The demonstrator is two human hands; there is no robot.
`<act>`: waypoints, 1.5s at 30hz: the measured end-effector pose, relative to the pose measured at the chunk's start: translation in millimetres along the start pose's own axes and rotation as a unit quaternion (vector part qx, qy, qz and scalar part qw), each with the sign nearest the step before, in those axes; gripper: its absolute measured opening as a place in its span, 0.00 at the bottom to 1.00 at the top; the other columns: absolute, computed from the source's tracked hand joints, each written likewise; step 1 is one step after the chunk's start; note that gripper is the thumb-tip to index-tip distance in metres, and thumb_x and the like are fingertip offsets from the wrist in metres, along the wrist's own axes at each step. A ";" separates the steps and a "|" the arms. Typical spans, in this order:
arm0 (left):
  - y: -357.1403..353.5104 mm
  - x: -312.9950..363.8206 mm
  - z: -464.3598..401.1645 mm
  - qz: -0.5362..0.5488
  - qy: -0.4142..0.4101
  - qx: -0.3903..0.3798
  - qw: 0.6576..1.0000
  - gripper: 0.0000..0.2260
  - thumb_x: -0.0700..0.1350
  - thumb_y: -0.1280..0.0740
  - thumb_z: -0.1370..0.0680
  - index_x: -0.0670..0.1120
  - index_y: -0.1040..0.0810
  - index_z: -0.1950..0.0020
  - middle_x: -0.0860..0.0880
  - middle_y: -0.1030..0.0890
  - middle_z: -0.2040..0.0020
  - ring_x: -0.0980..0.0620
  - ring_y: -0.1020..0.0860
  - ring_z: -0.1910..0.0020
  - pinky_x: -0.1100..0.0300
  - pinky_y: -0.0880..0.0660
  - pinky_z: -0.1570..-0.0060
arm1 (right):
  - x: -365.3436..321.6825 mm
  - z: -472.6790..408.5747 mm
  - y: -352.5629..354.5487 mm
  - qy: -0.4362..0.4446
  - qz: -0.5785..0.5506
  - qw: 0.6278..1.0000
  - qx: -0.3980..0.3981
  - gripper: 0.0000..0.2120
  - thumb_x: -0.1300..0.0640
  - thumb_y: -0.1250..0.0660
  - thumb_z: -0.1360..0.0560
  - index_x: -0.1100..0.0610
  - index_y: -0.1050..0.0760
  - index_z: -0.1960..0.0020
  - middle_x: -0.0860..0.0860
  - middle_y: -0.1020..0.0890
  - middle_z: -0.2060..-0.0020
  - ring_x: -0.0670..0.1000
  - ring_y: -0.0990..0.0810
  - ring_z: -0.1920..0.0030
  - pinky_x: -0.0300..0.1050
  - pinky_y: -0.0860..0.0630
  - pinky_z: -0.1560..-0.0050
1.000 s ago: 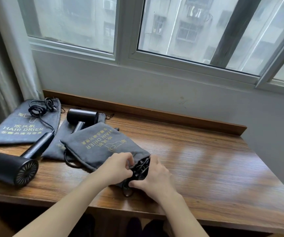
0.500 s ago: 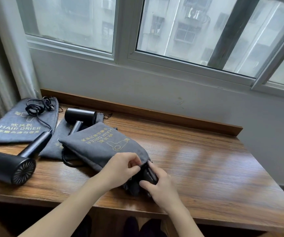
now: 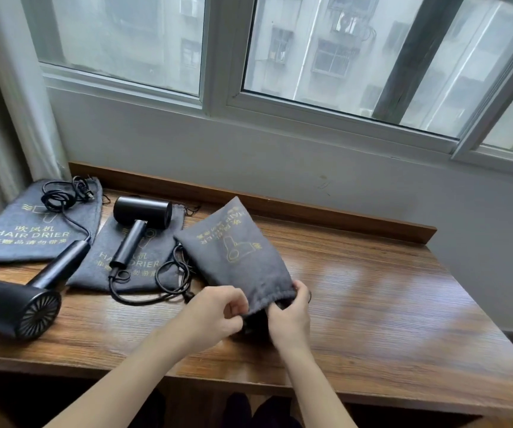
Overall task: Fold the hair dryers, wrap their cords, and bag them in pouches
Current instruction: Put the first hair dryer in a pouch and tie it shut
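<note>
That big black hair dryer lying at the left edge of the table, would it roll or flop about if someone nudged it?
The big hair dryer looks rigid, so it probably would not flop. Its barrel is round, yet the straight handle sticking out sideways would likely stop a full roll. Its trailing cord looks limp and would probably drag behind.

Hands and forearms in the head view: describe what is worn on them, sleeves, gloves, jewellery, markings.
Both the left hand and the right hand are bare, with no gloves. No ring, watch or bracelet shows. Both forearms are uncovered as far as the frame edge, so no sleeve is visible. No markings show.
</note>
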State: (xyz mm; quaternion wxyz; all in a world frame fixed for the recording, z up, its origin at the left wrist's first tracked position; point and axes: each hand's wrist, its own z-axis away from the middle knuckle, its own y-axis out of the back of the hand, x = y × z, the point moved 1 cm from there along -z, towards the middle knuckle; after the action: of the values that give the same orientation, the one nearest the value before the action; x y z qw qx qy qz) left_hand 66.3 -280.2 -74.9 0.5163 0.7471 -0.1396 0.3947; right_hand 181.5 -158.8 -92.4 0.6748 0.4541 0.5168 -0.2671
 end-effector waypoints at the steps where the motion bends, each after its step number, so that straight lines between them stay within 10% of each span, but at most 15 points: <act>1: -0.1 1.3 -1.3 0.008 0.001 -0.030 1.000 0.11 0.37 0.33 0.32 0.55 0.26 0.63 0.55 0.25 0.69 0.59 0.28 0.69 0.67 0.30 0.65 | 2.4 0.0 -1.8 0.004 0.023 1.000 -0.014 0.25 0.60 0.31 0.26 0.49 0.34 0.33 0.44 0.22 0.50 0.49 0.23 0.51 0.41 0.31 0.52; 9: -4.4 -8.0 -8.3 -0.049 0.000 -0.052 0.997 0.07 0.39 0.33 0.30 0.52 0.25 0.60 0.56 0.25 0.67 0.61 0.28 0.67 0.66 0.30 0.63 | 16.2 -10.5 14.0 0.039 0.154 0.968 -0.192 0.56 0.42 0.23 0.51 0.52 0.35 0.25 0.46 0.28 0.34 0.47 0.28 0.32 0.45 0.30 0.31; 14: -7.0 -6.5 -6.8 0.039 0.008 -0.054 0.998 0.10 0.36 0.35 0.32 0.52 0.26 0.63 0.57 0.26 0.70 0.60 0.31 0.71 0.65 0.32 0.67 | 24.6 -22.6 27.9 0.164 0.273 0.946 -0.062 0.26 0.38 0.25 0.43 0.47 0.19 0.49 0.42 0.26 0.52 0.50 0.27 0.45 0.44 0.29 0.46; 20: 4.7 6.5 -11.3 0.152 0.012 -0.090 0.984 0.10 0.31 0.36 0.30 0.46 0.24 0.61 0.56 0.25 0.68 0.60 0.32 0.71 0.67 0.34 0.67 | 33.0 -28.2 13.9 0.182 0.235 0.955 -0.015 0.09 0.44 0.35 0.34 0.49 0.29 0.67 0.53 0.21 0.38 0.56 0.28 0.36 0.51 0.28 0.39; 25: -8.6 -22.6 -14.5 -0.026 0.003 0.052 0.998 0.11 0.44 0.31 0.34 0.51 0.28 0.55 0.54 0.27 0.57 0.61 0.29 0.59 0.62 0.30 0.55 | 22.7 -24.2 2.4 0.138 0.173 0.975 -0.012 0.14 0.54 0.37 0.34 0.53 0.40 0.73 0.48 0.32 0.76 0.55 0.35 0.68 0.47 0.40 0.65; 29: -32.0 -41.4 -18.3 -0.154 -0.001 0.090 0.984 0.20 0.55 0.29 0.34 0.51 0.31 0.47 0.51 0.30 0.50 0.48 0.28 0.48 0.52 0.26 0.48 | 23.1 -23.3 -4.0 0.158 0.172 0.972 -0.007 0.21 0.62 0.30 0.31 0.54 0.40 0.73 0.48 0.34 0.76 0.53 0.36 0.68 0.46 0.42 0.65; 38: -36.4 -14.5 -49.2 -0.076 -0.004 0.208 0.975 0.14 0.34 0.32 0.34 0.46 0.31 0.55 0.46 0.25 0.59 0.37 0.24 0.62 0.49 0.27 0.65 | 39.4 -20.0 2.7 0.191 0.112 0.973 -0.070 0.19 0.61 0.30 0.28 0.54 0.34 0.72 0.45 0.33 0.76 0.43 0.36 0.71 0.43 0.38 0.68; 45: -33.0 -43.6 -45.0 -0.133 0.004 0.045 0.990 0.18 0.43 0.33 0.38 0.48 0.30 0.49 0.51 0.29 0.51 0.46 0.28 0.49 0.48 0.26 0.47 | 43.6 -31.6 11.5 0.155 0.135 0.979 -0.006 0.20 0.63 0.27 0.34 0.52 0.38 0.70 0.46 0.33 0.75 0.46 0.36 0.71 0.46 0.36 0.66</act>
State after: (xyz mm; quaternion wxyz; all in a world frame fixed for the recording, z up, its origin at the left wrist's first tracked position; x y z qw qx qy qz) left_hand 38.2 -235.1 -121.8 0.5306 0.7798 -0.0193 0.3316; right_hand 190.8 -120.8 -131.2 0.6194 0.5514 0.5504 -0.0969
